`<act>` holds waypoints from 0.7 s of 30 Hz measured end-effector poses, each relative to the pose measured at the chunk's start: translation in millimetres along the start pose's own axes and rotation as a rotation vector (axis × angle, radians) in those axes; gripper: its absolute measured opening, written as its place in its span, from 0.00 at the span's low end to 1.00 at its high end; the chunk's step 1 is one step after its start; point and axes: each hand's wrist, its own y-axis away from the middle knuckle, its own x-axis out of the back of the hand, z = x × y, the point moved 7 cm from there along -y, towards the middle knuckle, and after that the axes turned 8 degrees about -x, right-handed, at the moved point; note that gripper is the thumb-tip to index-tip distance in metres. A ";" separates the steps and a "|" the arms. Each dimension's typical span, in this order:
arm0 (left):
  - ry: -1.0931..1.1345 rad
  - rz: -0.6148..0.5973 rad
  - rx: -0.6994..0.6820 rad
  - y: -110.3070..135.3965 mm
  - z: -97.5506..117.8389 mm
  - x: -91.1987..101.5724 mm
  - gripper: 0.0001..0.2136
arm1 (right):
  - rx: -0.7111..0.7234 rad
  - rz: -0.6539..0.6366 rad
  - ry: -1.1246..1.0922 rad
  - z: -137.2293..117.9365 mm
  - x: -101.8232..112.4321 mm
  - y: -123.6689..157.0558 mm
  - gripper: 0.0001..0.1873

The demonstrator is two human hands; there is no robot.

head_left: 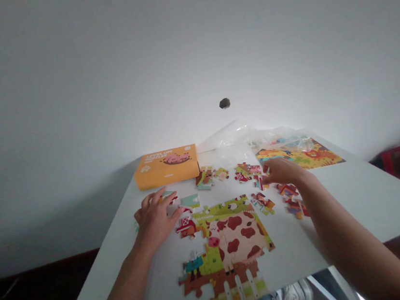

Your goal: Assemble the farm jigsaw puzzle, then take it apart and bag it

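A partly joined jigsaw puzzle [232, 238] with a spotted cow lies flat on the white table. My left hand [157, 216] rests with fingers spread over loose pieces at its upper left, and partly hides them. Beside its thumb are a red barn piece [186, 224] and a pale green piece [191, 201]. My right hand [283, 171] is beyond the puzzle's upper right, its fingers bent together at the edge of a small red-and-white puzzle piece [258, 182]. Joined barn-and-pig pieces [244, 171] lie just left of it. Under the right wrist are more loose pieces [293, 206].
An orange puzzle box [167, 167] stands at the back left. Clear plastic bags [231, 139] lie along the wall, partly over a yellow picture sheet [306, 156]. Loose pieces [205, 177] sit before the box. The table's front edge is close to my legs.
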 end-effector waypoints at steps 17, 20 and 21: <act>0.226 -0.030 0.108 12.4 -42.1 2.8 0.27 | 0.685 0.166 -0.029 -147.7 -44.0 17.4 0.30; 0.368 -0.042 0.115 16.4 -51.7 1.9 0.28 | 0.749 0.116 -0.078 -150.0 -47.3 21.1 0.26; 0.410 -0.043 0.130 17.8 -53.3 2.5 0.28 | 0.752 0.129 -0.101 -148.6 -44.5 21.6 0.23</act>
